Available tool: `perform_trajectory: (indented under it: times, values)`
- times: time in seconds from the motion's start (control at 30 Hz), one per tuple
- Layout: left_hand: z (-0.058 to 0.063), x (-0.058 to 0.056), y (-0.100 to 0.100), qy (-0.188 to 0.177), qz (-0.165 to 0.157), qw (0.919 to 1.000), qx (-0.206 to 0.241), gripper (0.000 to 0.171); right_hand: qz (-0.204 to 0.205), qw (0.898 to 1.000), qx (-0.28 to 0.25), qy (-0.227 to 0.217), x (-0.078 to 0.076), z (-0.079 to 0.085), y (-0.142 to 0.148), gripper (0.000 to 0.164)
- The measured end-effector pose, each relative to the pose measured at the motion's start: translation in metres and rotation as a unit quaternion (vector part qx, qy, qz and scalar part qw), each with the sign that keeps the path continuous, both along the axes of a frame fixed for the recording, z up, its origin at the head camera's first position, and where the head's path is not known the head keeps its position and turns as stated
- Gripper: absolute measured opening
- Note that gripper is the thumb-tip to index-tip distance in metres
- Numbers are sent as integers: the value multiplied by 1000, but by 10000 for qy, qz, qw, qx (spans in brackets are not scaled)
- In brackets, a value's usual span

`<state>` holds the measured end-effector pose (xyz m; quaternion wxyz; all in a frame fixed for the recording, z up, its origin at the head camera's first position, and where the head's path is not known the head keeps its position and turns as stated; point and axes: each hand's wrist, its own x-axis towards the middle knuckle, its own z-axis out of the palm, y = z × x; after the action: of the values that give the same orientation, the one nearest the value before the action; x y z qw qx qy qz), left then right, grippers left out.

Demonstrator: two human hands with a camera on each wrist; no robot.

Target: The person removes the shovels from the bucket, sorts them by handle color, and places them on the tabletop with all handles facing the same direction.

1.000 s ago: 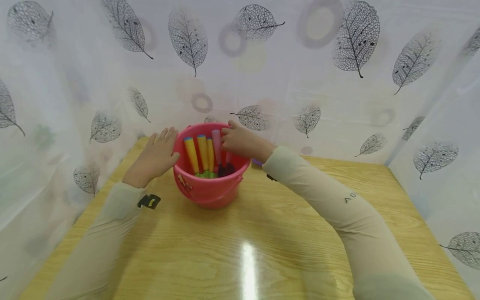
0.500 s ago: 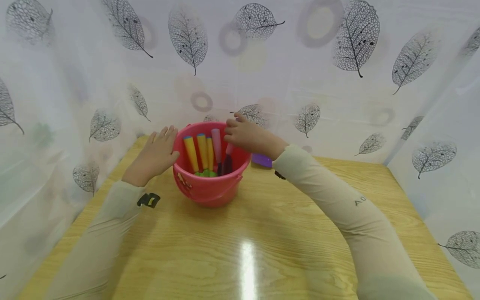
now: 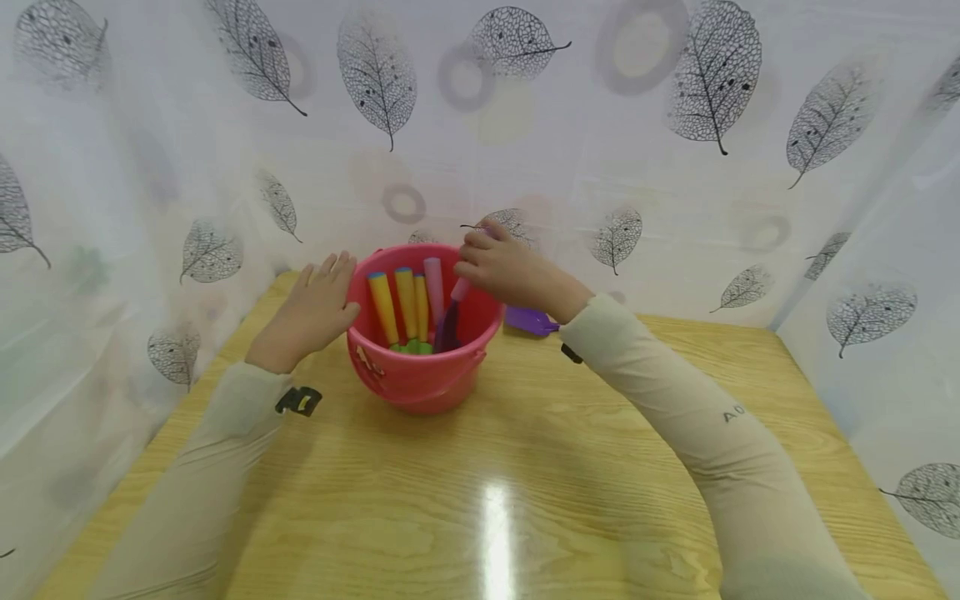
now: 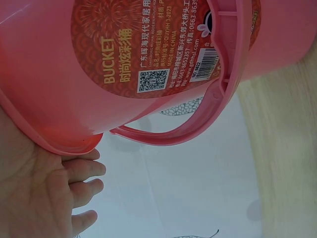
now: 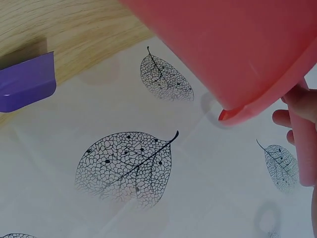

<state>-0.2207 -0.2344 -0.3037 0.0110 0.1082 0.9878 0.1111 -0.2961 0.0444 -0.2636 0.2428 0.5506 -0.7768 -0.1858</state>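
A pink bucket [image 3: 423, 383] stands upright on the table. My left hand [image 3: 307, 312] lies along its left rim with fingers straight; in the left wrist view the palm is against the rim. With curled fingers my right hand [image 3: 513, 267] grips the pink handle [image 5: 303, 144] of a trowel at the right rim. The purple blade [image 3: 447, 329] of this trowel slants down inside the bucket. Beside it stand three yellow handles [image 3: 406, 302] with green parts below and another pink handle [image 3: 433, 283]. The bottom ends of the tools are hidden by the bucket wall.
A purple scoop-shaped blade [image 3: 528, 321] lies on the table right of the bucket, partly behind my right wrist. The wooden table [image 3: 450, 500] meets a leaf-printed plastic curtain [image 3: 675, 208] at the back and sides. The bucket's handle [image 4: 198, 129] hangs down its outer side.
My right hand has moved right and slightly up, drawing the trowel's handle with it, so the trowel leans and more of its blade shows. The purple blade on the table is uncovered. My left hand stays still.
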Motion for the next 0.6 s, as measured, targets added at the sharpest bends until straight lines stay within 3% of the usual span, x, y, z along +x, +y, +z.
perform_trajectory:
  times: [0.6]
  values:
    - [-3,-1,-1,-13,14,10000,-14,67,249,9971,-629,344,-4,-10,13,18]
